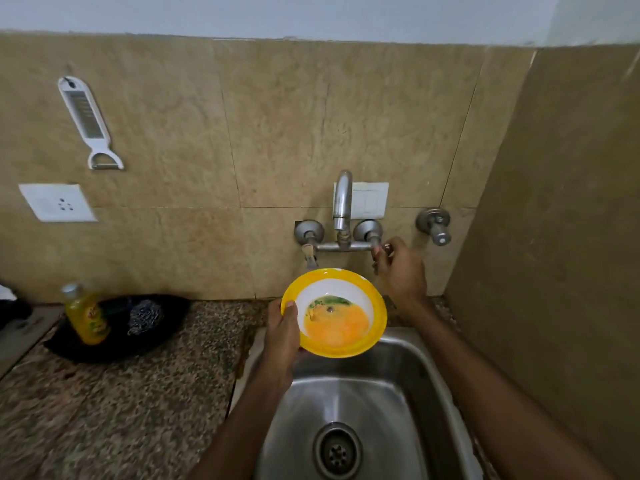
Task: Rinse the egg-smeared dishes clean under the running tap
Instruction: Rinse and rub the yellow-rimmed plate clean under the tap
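Note:
A yellow-rimmed white bowl [360, 348] with orange egg liquid and green flecks inside is held over the far edge of the steel sink [398, 382]. My left hand [282, 334] grips the bowl's left rim, thumb on top. My right hand [401, 268] is closed around the right handle of the wall tap [342, 202]. No water stream is visible from the spout. The bowl sits just below and in front of the tap's crossbar.
A yellow dish soap bottle [86, 317] and a steel scrubber [145, 317] sit in a black tray on the granite counter [121, 410] to the left. A second valve [434, 225] juts from the wall at right. A peeler-grater [88, 121] hangs above a socket [57, 202].

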